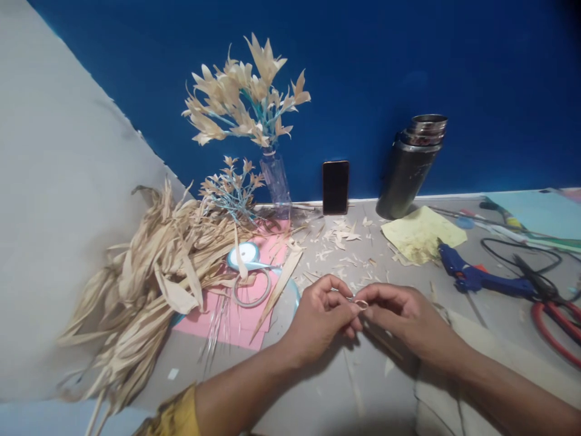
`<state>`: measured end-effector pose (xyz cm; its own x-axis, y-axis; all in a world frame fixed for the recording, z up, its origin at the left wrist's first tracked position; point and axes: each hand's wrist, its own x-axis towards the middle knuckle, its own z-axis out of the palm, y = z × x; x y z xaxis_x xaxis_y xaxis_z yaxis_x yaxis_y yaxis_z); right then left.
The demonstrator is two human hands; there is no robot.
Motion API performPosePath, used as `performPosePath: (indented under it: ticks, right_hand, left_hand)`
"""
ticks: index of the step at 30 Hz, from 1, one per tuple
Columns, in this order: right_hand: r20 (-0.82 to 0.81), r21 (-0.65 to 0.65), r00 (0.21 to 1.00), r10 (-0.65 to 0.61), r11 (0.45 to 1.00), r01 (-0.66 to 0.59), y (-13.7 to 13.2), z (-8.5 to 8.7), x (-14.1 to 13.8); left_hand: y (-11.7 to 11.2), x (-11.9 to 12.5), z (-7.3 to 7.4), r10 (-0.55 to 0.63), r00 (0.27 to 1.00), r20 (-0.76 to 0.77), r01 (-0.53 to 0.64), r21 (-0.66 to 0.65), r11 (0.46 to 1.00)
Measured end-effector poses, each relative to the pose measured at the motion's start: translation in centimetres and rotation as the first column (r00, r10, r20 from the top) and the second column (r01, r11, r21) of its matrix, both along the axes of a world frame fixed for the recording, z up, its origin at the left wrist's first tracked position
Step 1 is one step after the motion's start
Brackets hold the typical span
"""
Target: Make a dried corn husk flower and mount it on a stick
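Note:
Between the fingertips of both hands is a small curled strip of dried corn husk, bent into a loop. My left hand pinches it from the left, thumb against fingers. From the other side, my right hand closes thumb and forefinger on it. Most of the strip is hidden by the fingers. Pale husk scraps lie scattered on the table beyond. A long pointed piece of husk rests left of my left hand, near a roll of light-blue ribbon and a tape ring.
A big heap of dried husks fills the left. Husk flowers stand in a clear plastic bottle. Against the wall are a phone and a dark flask. At right lie a blue glue gun, yellow paper and red-handled scissors.

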<state>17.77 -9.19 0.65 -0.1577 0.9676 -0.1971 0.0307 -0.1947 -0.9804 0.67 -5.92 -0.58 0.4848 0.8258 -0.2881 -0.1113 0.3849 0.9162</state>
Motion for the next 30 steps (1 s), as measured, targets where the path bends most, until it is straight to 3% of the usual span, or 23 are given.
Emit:
performPosePath:
  ticks: [7,10,15,17,20,23,30]
  right_hand:
    - [-0.019,-0.03,0.998,-0.059,0.998,0.058,0.2,-0.4,0.0]
    - [0.095,0.038,0.994,-0.062,0.998,0.059,0.2,-0.8,0.3]
    - [0.353,0.224,0.936,-0.01,0.972,-0.074,-0.1,-1.3,0.7]
    - [0.385,0.219,0.923,-0.024,0.974,-0.066,-0.2,-1.4,0.7]
    - [0.383,0.176,0.922,-0.056,0.984,-0.014,-0.2,-1.5,0.4]
    - [0.365,0.154,0.928,-0.074,0.988,0.018,-0.1,-1.5,0.1]
    - [0.36,0.165,0.928,-0.095,0.986,0.037,-0.2,-1.4,-0.3]
  left_hand:
    - [0.0,0.0,0.2,0.013,0.999,0.032,-0.015,0.056,0.998]
    - [0.0,-0.1,0.3,0.052,0.998,-0.028,-0.047,0.134,0.99]
    - [0.1,-0.2,0.4,0.151,0.972,-0.179,-0.098,0.274,0.957]
    - [0.2,-0.2,0.2,0.143,0.98,-0.141,-0.111,0.217,0.97]
    - [0.3,-0.1,-0.2,0.094,0.995,-0.015,-0.094,0.007,0.996]
    - [0.3,0.1,-0.8,0.1,0.992,0.081,-0.086,-0.158,0.984]
    - [-0.1,0.6,-1.7,0.172,0.979,0.107,-0.149,-0.199,0.969]
